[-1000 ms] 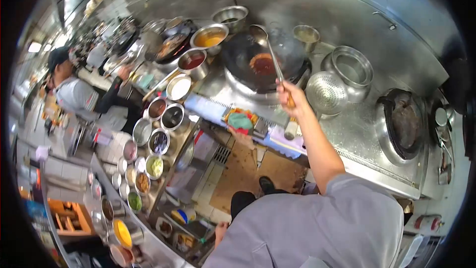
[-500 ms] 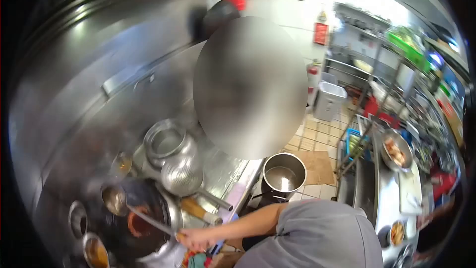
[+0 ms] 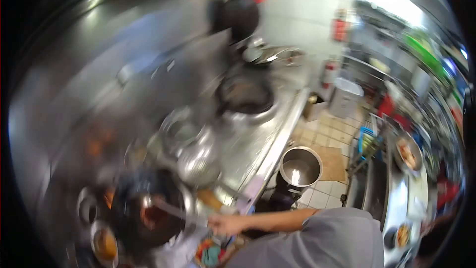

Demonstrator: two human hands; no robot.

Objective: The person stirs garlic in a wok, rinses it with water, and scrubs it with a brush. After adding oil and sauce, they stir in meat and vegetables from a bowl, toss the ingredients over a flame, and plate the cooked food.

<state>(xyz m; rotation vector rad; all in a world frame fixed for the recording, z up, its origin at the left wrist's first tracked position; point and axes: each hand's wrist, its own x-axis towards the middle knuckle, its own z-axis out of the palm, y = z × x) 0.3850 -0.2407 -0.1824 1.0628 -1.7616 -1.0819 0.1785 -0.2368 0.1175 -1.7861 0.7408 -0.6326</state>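
My right hand [image 3: 229, 224] is closed round the handle of a ladle [image 3: 173, 211] that reaches down into a dark wok [image 3: 166, 188]. The ladle's bowl is inside the wok, beside a reddish patch of food or sauce [image 3: 151, 217], blurred by motion. My left hand [image 3: 233, 248] shows only in part at the bottom, below my right forearm. It appears closed on a multicoloured cloth [image 3: 212, 254] by the wok's near edge. Orange flame [image 3: 109, 198] flares at the wok's left rim.
A perforated strainer [image 3: 198, 166] and a metal pot [image 3: 182, 131] stand behind the wok. Bowls, one with orange liquid [image 3: 105, 245], sit to its left. Another wok [image 3: 245, 92] is farther back. A stockpot [image 3: 301, 166] stands beside the stove; a bowl of food [image 3: 407, 154] is at right.
The ladle's bowl has gone from above the wok's left rim down into the wok. Flame has appeared at the rim. The view has shifted, and a blurred oval at the back is gone.
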